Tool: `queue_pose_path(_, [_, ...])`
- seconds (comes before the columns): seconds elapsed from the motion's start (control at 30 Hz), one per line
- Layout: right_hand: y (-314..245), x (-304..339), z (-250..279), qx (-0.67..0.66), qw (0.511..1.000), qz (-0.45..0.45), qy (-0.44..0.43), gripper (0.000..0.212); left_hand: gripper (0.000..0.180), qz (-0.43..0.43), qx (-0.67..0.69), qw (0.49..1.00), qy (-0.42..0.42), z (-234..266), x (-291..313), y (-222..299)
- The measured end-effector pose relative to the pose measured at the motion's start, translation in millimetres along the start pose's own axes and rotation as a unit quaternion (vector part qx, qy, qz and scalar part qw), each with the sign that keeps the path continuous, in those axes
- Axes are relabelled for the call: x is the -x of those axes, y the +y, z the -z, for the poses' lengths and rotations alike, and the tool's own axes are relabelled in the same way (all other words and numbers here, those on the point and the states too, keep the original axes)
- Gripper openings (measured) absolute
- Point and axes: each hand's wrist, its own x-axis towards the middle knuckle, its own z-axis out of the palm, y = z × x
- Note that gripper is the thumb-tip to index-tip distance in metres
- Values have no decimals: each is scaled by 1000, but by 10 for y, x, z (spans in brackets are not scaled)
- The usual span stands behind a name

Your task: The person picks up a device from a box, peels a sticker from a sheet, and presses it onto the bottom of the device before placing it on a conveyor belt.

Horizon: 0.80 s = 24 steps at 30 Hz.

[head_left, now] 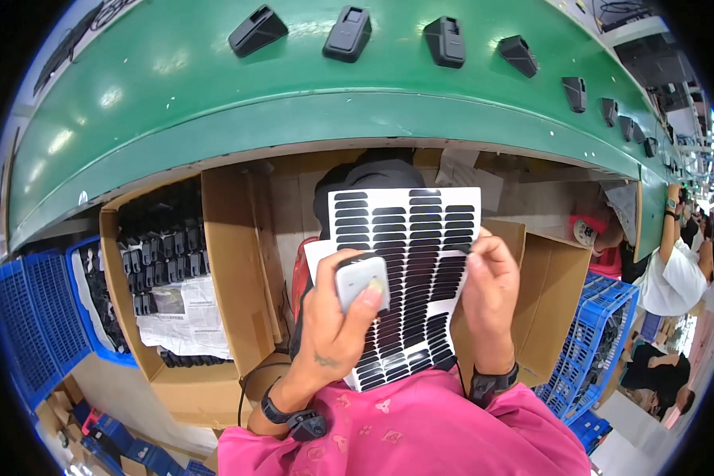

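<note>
My left hand (325, 321) is closed round a small light-grey plastic casing (358, 279) with rounded corners and a dark edge, the thumb lying across its face. Behind and beside it, upright over my lap, is a white sheet of black stickers (389, 214), set in columns of rounded strips; several gaps show bare backing. At the sheet's right edge my right hand (490, 289) is closed, thumb and forefinger pinching there beside a sticker. Whether a loosened sticker is also between those fingertips is too small to tell.
Several black angular devices (347, 33) stand spaced along the green bench (293, 115) ahead. An open carton (242, 262) at left holds rows of dark parts and newspaper. Another carton (551, 305) and blue crates (599, 333) stand at right. Other people (674, 278) are farther right.
</note>
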Motion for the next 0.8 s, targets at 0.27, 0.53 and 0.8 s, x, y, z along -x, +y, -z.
queue_pose_path(0.27, [-30, 104, -253, 5, 997, -30, -74, 6, 34, -19, 32, 999, 30, 20, 79, 86])
queue_pose_path(0.53, [-378, 72, -342, 75, 997, 14, -4, 5, 35, 4, 47, 999, -17, -58, -27, -54])
queue_pose_path(0.8, [-778, 78, -692, 47, 983, -132, -122, 8, 42, -29, 1, 998, -50, -89, 41, 279])
